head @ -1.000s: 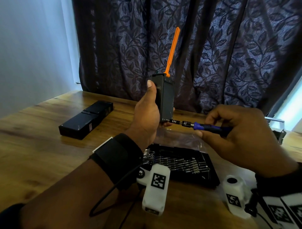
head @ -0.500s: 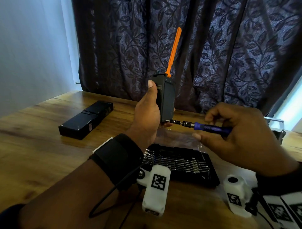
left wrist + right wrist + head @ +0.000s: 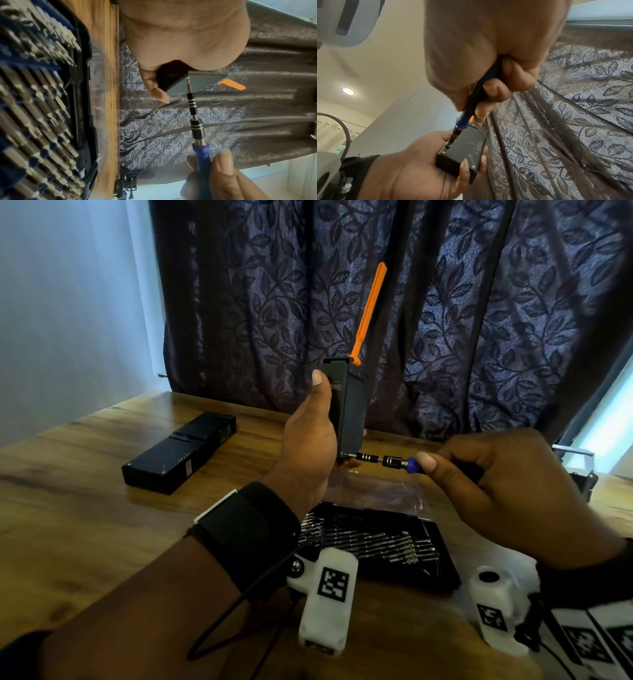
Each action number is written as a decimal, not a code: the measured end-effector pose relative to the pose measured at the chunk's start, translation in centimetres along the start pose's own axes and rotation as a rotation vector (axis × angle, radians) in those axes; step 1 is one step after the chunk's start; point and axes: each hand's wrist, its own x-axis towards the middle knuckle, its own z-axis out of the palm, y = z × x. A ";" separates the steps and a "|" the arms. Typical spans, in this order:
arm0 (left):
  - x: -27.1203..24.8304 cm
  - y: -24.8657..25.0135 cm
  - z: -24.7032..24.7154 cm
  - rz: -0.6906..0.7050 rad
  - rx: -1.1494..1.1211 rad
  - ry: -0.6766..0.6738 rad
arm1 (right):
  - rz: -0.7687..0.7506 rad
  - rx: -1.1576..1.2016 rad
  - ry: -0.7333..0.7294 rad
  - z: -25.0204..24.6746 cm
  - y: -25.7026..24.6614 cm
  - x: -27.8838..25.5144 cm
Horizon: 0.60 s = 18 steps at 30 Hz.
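Observation:
My left hand (image 3: 308,436) holds a small black box (image 3: 349,405) upright above the table, thumb along its near face and fingers behind. An orange strip (image 3: 369,313) sticks up from the box's top. My right hand (image 3: 507,491) grips a blue-handled precision screwdriver (image 3: 390,462) held level, its bit set into a screw at the box's lower corner. The right wrist view shows the bit (image 3: 448,144) meeting the carbon-patterned face of the box (image 3: 465,150). In the left wrist view the driver shaft (image 3: 193,108) runs up to the box corner (image 3: 187,78).
An open black case of screwdriver bits (image 3: 383,542) lies on the wooden table (image 3: 85,508) below my hands, with a clear plastic bag (image 3: 376,491) behind it. A second long black box (image 3: 178,453) lies to the left. A dark leaf-patterned curtain (image 3: 479,320) hangs behind.
My right hand's fingers have slid forward along the screwdriver handle, covering most of the blue grip. The left hand and the box have stayed nearly still.

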 end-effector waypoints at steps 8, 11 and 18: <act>-0.1 -0.1 -0.1 -0.001 -0.006 -0.008 | 0.033 0.033 0.018 0.0 -0.2 0.0; -0.1 -0.2 0.0 0.004 -0.021 -0.008 | 0.038 0.001 -0.001 0.0 -0.2 0.0; 0.1 0.0 0.0 0.010 -0.033 -0.001 | 0.005 0.036 -0.012 -0.1 -0.1 0.0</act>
